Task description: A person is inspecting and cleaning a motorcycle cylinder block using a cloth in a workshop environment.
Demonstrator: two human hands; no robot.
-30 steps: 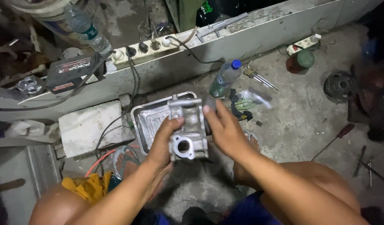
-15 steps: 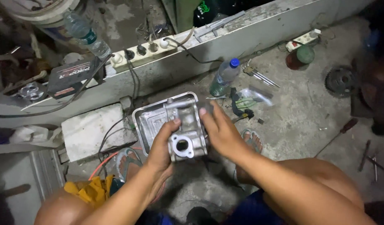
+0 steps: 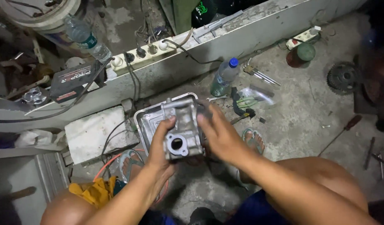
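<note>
The person is squatting on the concrete floor [image 3: 308,108], bare knees showing at the bottom of the view, with both forearms reaching forward. The left hand [image 3: 160,146] is gripping a grey cast metal engine part [image 3: 181,131] from its left side, fingers curled around the casting and the thumb lying near the round bore in its face. The right hand [image 3: 219,133] is resting against the right side of the same part, fingers loosely spread and pressing on its edge. The part is being held up in the air between the two hands, directly over a shallow metal tray [image 3: 147,121] lying on the floor.

Just under the arms a yellow rag [image 3: 94,191] is lying near the left knee, and a sandalled foot [image 3: 253,141] is showing to the right of the hands. A white block [image 3: 96,133] is sitting left of the tray, with cables trailing over it. Beyond the tray a plastic water bottle with a blue cap [image 3: 224,77] is standing upright, near some hex keys [image 3: 258,75] and a small clear bag [image 3: 254,98]. Farther right, a screwdriver [image 3: 341,133] and a toothed sprocket [image 3: 344,77] are lying well apart. At the back a white power strip [image 3: 142,56] is running along a pale ledge, with a second bottle [image 3: 85,37] lying beyond it.
</note>
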